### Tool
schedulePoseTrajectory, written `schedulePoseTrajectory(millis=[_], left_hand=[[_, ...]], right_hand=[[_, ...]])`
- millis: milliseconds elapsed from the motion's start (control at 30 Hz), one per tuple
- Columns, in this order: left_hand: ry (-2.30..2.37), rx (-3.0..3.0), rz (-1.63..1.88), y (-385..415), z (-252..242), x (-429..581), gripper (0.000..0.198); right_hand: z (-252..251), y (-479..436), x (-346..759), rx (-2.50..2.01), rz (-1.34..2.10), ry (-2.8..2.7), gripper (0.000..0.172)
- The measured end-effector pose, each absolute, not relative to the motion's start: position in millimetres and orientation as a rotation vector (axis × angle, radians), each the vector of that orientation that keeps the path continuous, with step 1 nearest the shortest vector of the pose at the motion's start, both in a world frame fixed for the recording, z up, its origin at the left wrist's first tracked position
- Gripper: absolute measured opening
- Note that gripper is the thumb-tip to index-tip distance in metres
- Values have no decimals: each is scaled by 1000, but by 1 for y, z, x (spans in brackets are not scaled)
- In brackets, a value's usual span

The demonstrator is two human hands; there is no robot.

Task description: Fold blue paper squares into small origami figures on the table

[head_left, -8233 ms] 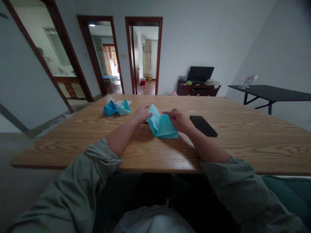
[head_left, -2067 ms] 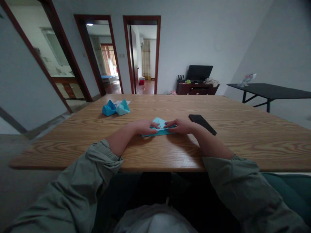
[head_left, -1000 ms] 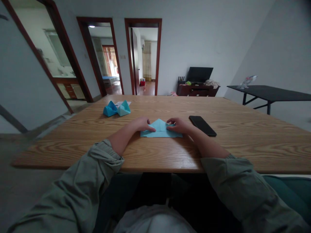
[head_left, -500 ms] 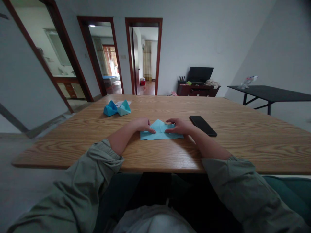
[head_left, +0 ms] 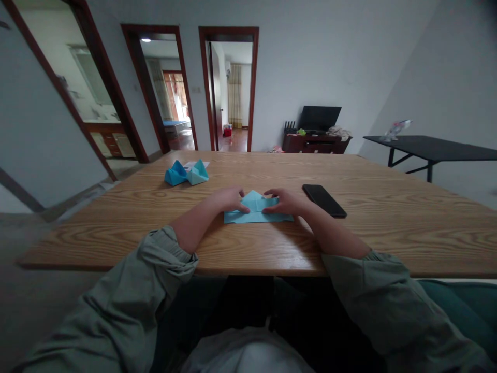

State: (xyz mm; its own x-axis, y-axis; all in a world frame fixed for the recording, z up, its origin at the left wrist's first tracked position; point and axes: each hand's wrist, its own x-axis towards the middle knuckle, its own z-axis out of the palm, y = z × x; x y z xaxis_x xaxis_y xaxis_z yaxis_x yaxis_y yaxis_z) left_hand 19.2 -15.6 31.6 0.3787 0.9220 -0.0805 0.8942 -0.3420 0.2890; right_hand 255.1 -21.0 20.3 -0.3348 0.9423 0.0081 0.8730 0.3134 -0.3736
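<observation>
- left hand [head_left: 231, 200]: relaxed, not clenched, fingertips resting on the left slope of the light-blue folded origami paper [head_left: 256, 211]; no pinch visible
- right hand [head_left: 281, 202]: same state, slightly curled, fingers [head_left: 272, 197] on the right slope of the paper; no pinch visible
- paper: lies flat on the light oak-grain wooden surface [head_left: 116, 235], mid-width, nearer the near edge than the far edge; triangular peak points far, wide flat base along the near side; hands sit either side of the peak, apart, not touching each other
- two small blue folded origami pieces, one darker [head_left: 174, 174], one paler [head_left: 198, 174]: far left on the surface, touching each other, well apart from both hands
- small white paper sheet [head_left: 200, 163]: partly under and just behind those pieces
- black smartphone [head_left: 324, 200]: face up on the surface, just right of the right hand, angled, not touching it
- grey-green sleeves [head_left: 163, 254]: pushed up to the forearms, resting at the near edge
- far right: black-topped metal-leg table [head_left: 430, 141], separate from the surface, with a small pale figure [head_left: 396, 130] on it
- far wall: dark wood cabinet [head_left: 316, 144] carrying a black monitor [head_left: 319, 118]
- far left: two dark-framed doorways [head_left: 229, 88] open onto other rooms
</observation>
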Motion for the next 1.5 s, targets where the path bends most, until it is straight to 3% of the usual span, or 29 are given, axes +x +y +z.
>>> schedulePoseTrajectory(millis=[400,500,600,800,867,1167,1300,1500], left_hand=[[1565,2344,123,-10,29,17,78],[1542,2359,92,-6,27,15,69],[1523,2379,91,-5,27,13,56],[1480,2368,341,-1,26,1,34],[1443,2367,423,2,26,-6,31],[1410,2583,875,15,25,-19,19],[1432,2728,559,17,15,-21,20],[1465,2635,323,16,8,-29,30]], right_hand=[[17,-19,255,-1661,504,-2302,90],[16,-18,255,-1672,478,-2288,93],[16,-18,256,-1666,450,-2277,85],[12,-16,261,-1599,489,-2227,35],[9,-13,263,-1548,515,-2193,28],[20,-13,268,-1285,-41,-2148,20],[14,-9,271,-1417,-110,-2358,25],[9,-6,275,-1600,157,-2479,35]])
